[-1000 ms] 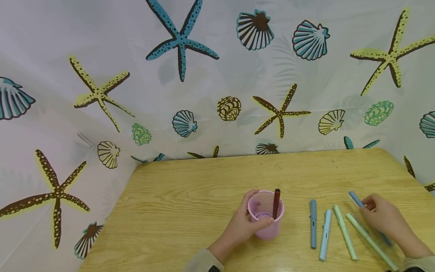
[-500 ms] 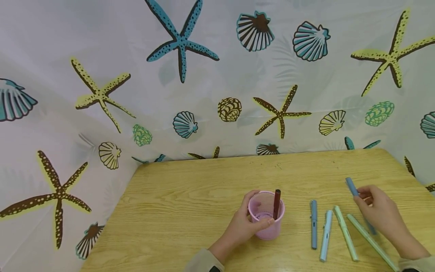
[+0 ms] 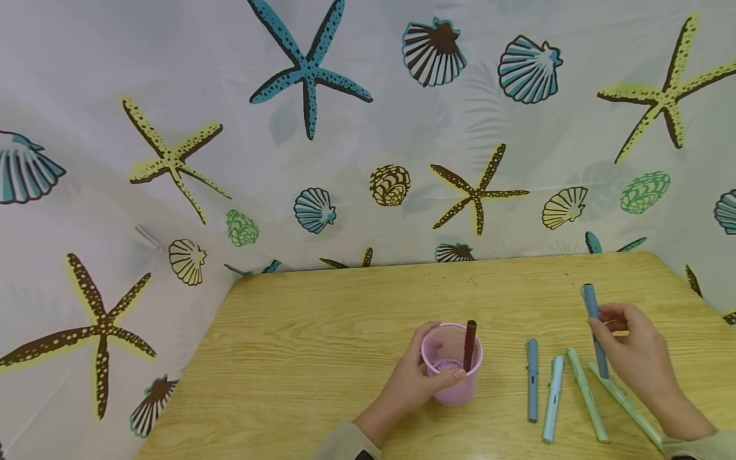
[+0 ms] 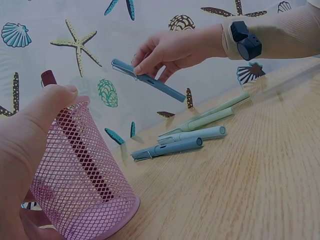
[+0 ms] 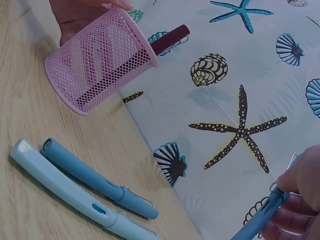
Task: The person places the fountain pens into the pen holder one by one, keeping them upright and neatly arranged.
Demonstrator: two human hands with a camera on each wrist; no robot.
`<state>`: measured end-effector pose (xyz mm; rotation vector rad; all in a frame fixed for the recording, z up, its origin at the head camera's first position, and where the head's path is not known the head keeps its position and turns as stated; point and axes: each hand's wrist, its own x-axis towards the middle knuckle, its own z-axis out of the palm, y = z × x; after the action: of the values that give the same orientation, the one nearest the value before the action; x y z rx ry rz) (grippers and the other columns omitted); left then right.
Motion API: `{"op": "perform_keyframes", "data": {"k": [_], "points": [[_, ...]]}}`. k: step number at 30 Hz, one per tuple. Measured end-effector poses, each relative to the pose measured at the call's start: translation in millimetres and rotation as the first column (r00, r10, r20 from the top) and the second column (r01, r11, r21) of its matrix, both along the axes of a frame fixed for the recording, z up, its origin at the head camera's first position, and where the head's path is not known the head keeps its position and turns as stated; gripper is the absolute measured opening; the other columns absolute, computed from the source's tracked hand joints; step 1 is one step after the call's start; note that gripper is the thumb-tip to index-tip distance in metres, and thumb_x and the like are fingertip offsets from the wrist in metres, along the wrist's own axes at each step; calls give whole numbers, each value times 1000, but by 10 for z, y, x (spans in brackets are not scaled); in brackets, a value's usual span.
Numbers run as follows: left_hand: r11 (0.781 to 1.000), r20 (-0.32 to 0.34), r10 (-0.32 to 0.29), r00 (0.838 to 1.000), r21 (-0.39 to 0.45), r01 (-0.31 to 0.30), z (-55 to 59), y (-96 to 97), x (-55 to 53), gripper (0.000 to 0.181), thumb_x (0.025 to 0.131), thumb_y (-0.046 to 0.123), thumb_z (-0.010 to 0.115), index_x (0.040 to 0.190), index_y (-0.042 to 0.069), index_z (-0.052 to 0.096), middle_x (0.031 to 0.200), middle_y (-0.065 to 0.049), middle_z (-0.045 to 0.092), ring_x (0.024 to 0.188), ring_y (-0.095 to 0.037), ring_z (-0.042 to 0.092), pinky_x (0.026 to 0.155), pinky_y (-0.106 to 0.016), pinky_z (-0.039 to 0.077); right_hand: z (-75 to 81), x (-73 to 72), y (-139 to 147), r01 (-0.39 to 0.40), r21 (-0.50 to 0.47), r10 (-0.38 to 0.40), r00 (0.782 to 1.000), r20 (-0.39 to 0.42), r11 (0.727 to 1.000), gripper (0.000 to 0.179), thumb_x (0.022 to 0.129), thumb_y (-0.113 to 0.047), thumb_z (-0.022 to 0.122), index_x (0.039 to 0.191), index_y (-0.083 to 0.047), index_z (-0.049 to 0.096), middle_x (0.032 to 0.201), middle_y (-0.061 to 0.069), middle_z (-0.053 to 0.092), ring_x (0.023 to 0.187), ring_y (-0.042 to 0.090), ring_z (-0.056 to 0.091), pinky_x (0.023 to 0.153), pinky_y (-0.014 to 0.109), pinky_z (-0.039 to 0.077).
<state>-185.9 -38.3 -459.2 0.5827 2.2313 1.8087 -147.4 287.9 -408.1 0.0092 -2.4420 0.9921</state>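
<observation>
My left hand point(image 3: 415, 372) grips a pink mesh pen cup point(image 3: 458, 391), thumb over its near rim, the cup upright on the table. Inside leans a dark red pen point(image 4: 82, 150), its capped end above the rim. My right hand point(image 3: 637, 350) pinches a blue pen point(image 3: 598, 348) between thumb and fingers. The left wrist view shows this blue pen raised above the table, tilted. Below and left of the right hand lie a darker blue pen point(image 3: 532, 380), a light blue pen point(image 3: 552, 399), a light green pen point(image 3: 586, 395) and another green pen point(image 3: 631, 409), partly behind the right hand.
The wooden table point(image 3: 299, 358) reaches back to a hanging cloth point(image 3: 345, 140) printed with starfish and shells. The same cloth closes off the left and right sides. The lying pens are between the cup and the right forearm.
My right hand has lifted the blue pen off the table and moved it up and left, turning it more upright. The left hand and the cup stay in place.
</observation>
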Motion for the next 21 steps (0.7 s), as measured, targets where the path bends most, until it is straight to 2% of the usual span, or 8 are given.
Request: {"op": "perform_keyframes", "data": {"k": [7, 13, 21], "points": [[1000, -3, 2, 1000, 7, -2, 4, 7, 9, 74, 78, 34, 76, 135, 45, 30, 131, -3, 45, 120, -25, 45, 88, -38, 45, 41, -14, -155, -6, -72, -1, 995, -102, 997, 26, 91, -13, 61, 110, 3, 54, 93, 4, 57, 79, -13, 47, 63, 5, 42], [1000, -8, 1, 1000, 10, -1, -14, 4, 1, 74, 78, 35, 76, 135, 45, 30, 132, -4, 46, 121, -23, 45, 90, -38, 44, 55, -26, -285, -102, -176, 61, 973, -223, 979, 27, 86, 0, 64, 111, 4, 54, 96, -11, 55, 85, -5, 53, 69, 6, 43], [1000, -6, 1, 1000, -1, -1, -21, -12, 1, 74, 78, 36, 75, 135, 47, 30, 132, -4, 46, 121, -23, 45, 90, -40, 44, 119, -46, -449, -226, -214, 154, 939, -307, 950, 27, 82, 11, 63, 106, 8, 53, 98, 0, 55, 87, 3, 55, 71, 9, 45]]}}
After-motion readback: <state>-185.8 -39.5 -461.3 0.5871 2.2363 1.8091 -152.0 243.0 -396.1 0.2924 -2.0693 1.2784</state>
